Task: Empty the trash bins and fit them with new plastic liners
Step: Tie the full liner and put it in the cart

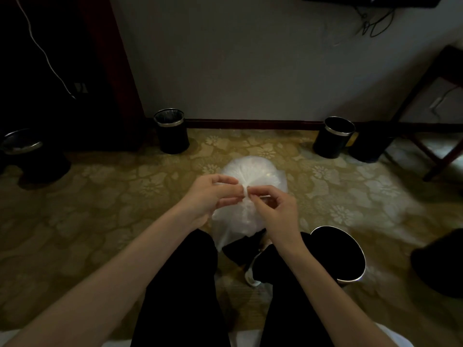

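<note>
A filled translucent white plastic bag (253, 171) sits on the carpet in front of my knees, its neck gathered into a twist. My left hand (210, 196) pinches the gathered neck from the left. My right hand (273, 206) pinches the same twisted plastic from the right, fingers curled. A black bin with a silver rim (350, 256) stands by my right knee, its inside dark with no liner visible. Against the wall stand two more black bins: one on the left (172, 132) with a clear liner in it, one on the right (334, 137) that leans.
Another silver-rimmed black bin (27, 156) stands at the far left in shadow. A dark object (441, 261) lies on the floor at the right edge. Dark wooden furniture legs (431, 146) stand at the right. The floor is patterned yellow carpet (100, 196).
</note>
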The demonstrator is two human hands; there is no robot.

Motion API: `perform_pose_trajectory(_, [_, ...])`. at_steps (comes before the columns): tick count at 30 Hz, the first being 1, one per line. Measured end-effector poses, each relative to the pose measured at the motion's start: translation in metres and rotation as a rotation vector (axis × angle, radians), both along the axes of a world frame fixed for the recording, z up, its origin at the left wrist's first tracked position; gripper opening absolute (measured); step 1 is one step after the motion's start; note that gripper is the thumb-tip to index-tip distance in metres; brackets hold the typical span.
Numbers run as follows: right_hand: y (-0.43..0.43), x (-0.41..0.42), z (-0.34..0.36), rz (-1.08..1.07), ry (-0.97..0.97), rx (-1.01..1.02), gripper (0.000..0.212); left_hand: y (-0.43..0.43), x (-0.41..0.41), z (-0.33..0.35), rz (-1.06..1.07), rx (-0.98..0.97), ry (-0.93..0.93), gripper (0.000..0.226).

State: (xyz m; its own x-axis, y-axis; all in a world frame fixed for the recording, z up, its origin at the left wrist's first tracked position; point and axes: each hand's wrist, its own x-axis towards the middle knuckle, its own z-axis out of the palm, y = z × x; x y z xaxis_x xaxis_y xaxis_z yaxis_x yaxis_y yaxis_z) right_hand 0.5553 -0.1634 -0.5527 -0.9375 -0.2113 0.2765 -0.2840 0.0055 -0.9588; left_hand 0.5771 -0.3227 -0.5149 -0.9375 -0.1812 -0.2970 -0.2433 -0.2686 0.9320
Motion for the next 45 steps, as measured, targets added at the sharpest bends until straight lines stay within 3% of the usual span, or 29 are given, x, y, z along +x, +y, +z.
perform_pose_trajectory(5, [0.007,-0.001,0.003,0.086,0.060,0.109,0.014,-0.003,-0.002,-0.004,-0.024,-0.055,-0.033,0.032])
perform_pose_trajectory(7, [0.010,-0.005,0.003,0.169,-0.095,0.112,0.016,-0.007,-0.002,-0.004,-0.088,-0.141,-0.024,0.032])
perform_pose_trajectory(10, [0.016,-0.012,0.007,0.312,-0.517,-0.069,0.024,-0.012,-0.001,0.003,-0.228,-0.369,0.071,0.029])
perform_pose_trajectory(12, [0.018,-0.013,0.010,0.404,-0.615,-0.126,0.024,-0.013,-0.003,0.008,-0.275,-0.535,0.148,0.029])
perform_pose_trajectory(15, [0.018,-0.011,0.014,0.350,-0.423,0.008,0.013,-0.013,-0.003,0.010,-0.316,-0.671,0.212,0.028])
perform_pose_trajectory(18, [0.017,-0.011,0.021,0.305,-0.030,0.398,0.032,-0.013,0.000,0.007,-0.328,-0.853,0.259,0.030])
perform_pose_trajectory(21, [0.009,-0.007,0.028,0.300,0.145,0.693,0.031,-0.013,0.005,0.008,-0.318,-1.028,0.339,0.030])
perform_pose_trajectory(26, [0.003,-0.004,0.041,0.146,0.323,0.933,0.024,-0.009,0.010,0.006,-0.236,-0.937,0.411,0.026])
perform_pose_trajectory(29, [0.008,-0.006,0.045,0.098,0.471,1.086,0.027,-0.014,0.013,0.007,-0.163,-0.852,0.388,0.036])
perform_pose_trajectory(32, [0.015,-0.005,0.048,0.076,0.572,1.112,0.025,-0.016,0.018,0.009,-0.135,-0.818,0.389,0.044])
perform_pose_trajectory(35, [0.019,-0.006,0.054,0.009,0.664,1.086,0.020,-0.014,0.019,0.014,-0.103,-0.783,0.402,0.038])
perform_pose_trajectory(45, [-0.022,-0.042,0.072,0.048,0.683,1.090,0.018,-0.061,-0.001,0.028,-0.031,-0.743,0.344,0.035])
